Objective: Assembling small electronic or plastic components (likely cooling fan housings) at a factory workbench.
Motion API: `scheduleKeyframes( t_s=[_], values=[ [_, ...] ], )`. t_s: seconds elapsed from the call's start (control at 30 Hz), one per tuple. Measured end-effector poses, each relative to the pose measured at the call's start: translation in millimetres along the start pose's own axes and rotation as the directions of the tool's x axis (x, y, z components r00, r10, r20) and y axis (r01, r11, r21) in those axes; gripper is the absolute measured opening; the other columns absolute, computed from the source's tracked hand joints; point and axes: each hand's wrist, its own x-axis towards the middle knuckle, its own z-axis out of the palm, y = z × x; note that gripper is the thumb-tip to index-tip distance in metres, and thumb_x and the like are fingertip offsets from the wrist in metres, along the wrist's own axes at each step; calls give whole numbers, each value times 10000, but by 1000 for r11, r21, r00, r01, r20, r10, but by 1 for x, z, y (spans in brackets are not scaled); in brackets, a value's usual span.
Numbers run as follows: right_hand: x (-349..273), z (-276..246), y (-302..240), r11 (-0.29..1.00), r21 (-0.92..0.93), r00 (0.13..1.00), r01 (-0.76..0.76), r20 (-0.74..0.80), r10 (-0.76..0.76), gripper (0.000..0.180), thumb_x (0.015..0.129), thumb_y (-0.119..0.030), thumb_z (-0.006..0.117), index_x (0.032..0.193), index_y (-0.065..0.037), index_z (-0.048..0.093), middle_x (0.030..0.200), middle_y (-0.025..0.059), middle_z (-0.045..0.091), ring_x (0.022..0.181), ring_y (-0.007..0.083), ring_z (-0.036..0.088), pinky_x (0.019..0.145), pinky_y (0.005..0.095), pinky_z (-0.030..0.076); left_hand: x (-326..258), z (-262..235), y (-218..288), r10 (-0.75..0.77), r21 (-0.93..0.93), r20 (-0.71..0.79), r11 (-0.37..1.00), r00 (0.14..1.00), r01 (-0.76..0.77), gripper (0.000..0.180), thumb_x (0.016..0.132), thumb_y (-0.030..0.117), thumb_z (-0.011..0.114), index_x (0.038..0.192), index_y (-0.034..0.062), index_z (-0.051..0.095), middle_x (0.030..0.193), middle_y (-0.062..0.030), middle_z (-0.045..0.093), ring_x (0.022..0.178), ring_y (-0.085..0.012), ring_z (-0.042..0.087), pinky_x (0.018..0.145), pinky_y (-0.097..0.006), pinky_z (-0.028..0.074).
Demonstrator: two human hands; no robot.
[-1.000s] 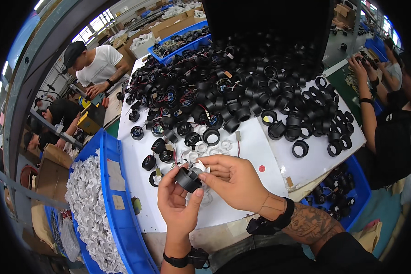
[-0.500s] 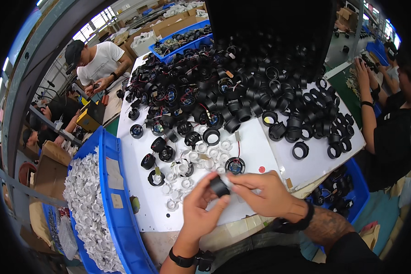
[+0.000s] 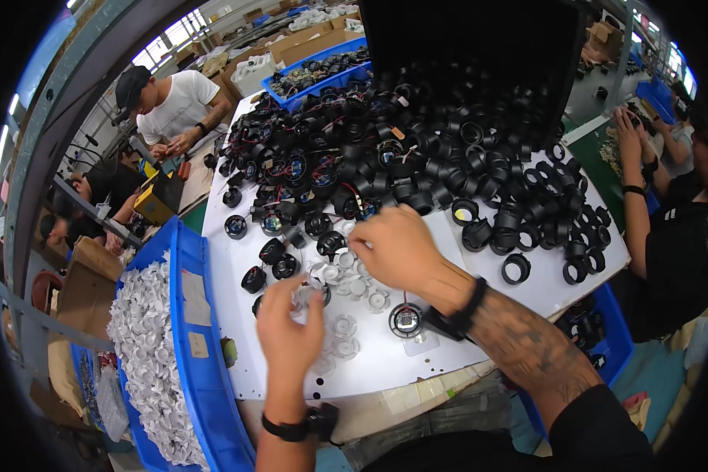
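My left hand [image 3: 289,326] is over the front left of the white table, thumb and fingers apart around some small white plastic cups [image 3: 305,295]; it looks slightly blurred. Farther out, my right hand [image 3: 401,250] reaches over the parts with its fingers curled together at the tips. Whatever it may be pinching is hidden. Beneath and between the hands lie several more white plastic cups [image 3: 354,275]. A round black part with a circuit board [image 3: 406,320] and a thin wire rests close to my right wrist.
Black housings with wires [image 3: 295,167] and black plastic rings [image 3: 517,269] are heaped across the table [image 3: 440,354]. A blue bin [image 3: 204,338] of white pieces stands at the left, another blue bin [image 3: 617,338] at the right. Co-workers [image 3: 177,106] work on both sides.
My hands have moved apart, the right one forward and the left one leftward. The black ring held between them no longer shows there. The round circuit part lies nearer to me.
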Motion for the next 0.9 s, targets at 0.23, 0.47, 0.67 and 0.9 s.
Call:
scheduleKeyframes(
  t_s=[0.23,0.47,0.67,0.9],
  values=[
    [59,55,7,992,-118,900,-38,426,86,312,860,-371,785,1038,-115,772,1086,120,762,1128,318,679,994,443,463,4,-7,-32,15,216,265,974,964,-74,504,800,216,868,1241,33,707,1123,-161,717,1053,-331,680,834,-399,549],
    [41,60,6,998,-61,926,11,377,13,189,823,-252,751,963,-129,717,987,74,732,1013,301,648,938,444,423,22,-16,-23,21,51,182,998,983,-31,458,796,163,810,1221,33,698,1126,-159,715,1036,-329,677,891,-415,537],
    [41,46,0,994,-5,986,111,122,-110,136,778,-198,729,910,-168,717,964,33,687,974,270,620,882,429,412,48,6,-38,22,178,246,982,969,-68,379,803,233,841,1140,76,769,1003,-130,734,883,-306,696,776,-402,540],
    [41,50,1,994,34,942,105,318,-110,241,752,-224,741,986,-200,791,970,49,651,1021,269,613,906,431,414,70,20,-51,-168,-8,192,985,967,173,187,866,191,789,996,56,791,829,-107,751,704,-216,693,686,-346,542]
  ],
)
